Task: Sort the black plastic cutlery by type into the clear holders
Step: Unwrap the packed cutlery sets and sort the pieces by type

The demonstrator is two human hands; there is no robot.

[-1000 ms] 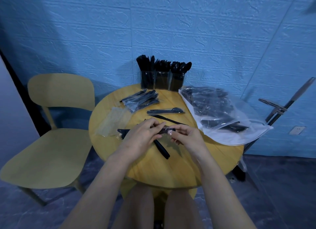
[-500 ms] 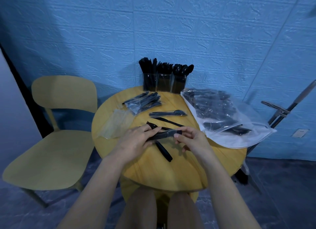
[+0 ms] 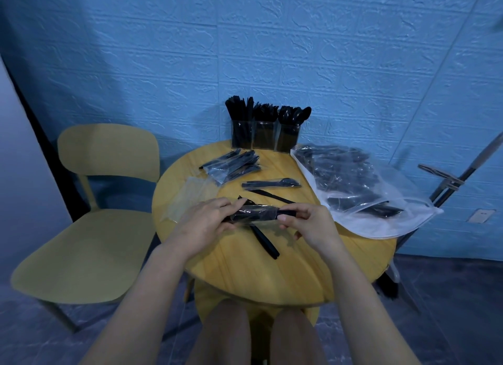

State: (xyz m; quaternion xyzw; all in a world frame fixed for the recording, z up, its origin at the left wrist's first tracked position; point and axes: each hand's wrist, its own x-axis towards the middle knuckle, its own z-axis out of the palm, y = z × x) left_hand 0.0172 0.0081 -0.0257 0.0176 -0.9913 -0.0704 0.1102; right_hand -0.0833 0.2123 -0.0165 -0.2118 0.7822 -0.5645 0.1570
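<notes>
Over the middle of the round wooden table (image 3: 272,277), both hands hold a clear-wrapped packet of black cutlery (image 3: 257,214). My left hand (image 3: 206,223) grips the wrapper's left end. My right hand (image 3: 307,224) pinches the black handles sticking out at its right end. Under the packet lies a loose black piece (image 3: 265,242), and a black knife (image 3: 272,197) lies just beyond. Another wrapped set (image 3: 270,183) rests farther back. Three clear holders (image 3: 265,136) stand at the far edge, each full of black cutlery.
A pile of wrapped sets (image 3: 231,166) lies at the back left beside several empty clear wrappers (image 3: 190,198). A large clear bag of cutlery packets (image 3: 359,190) covers the table's right side. A yellow chair (image 3: 89,223) stands on the left and a metal stand (image 3: 449,179) on the right.
The packet has risen a little off the table, and my right hand has drawn the black handles out of the wrapper's right end while my left hand holds the wrapper.
</notes>
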